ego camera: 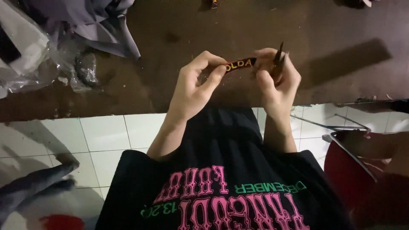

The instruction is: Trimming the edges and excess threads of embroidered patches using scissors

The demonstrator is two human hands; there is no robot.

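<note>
2 hands [238,81], dark brown table [170,34], white floor tiles [106,132]

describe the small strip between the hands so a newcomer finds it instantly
Start at the dark brown table across the top. Above its near edge, the left hand and right hand pinch a short dark label strip. It alone bears yellow lettering.

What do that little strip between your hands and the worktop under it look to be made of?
The strip looks like woven fabric, a dark label with stitched-looking yellow lettering and a red edge, though it could be printed. The worktop looks like matte dark-brown wood or board, scuffed and dusty.
</note>
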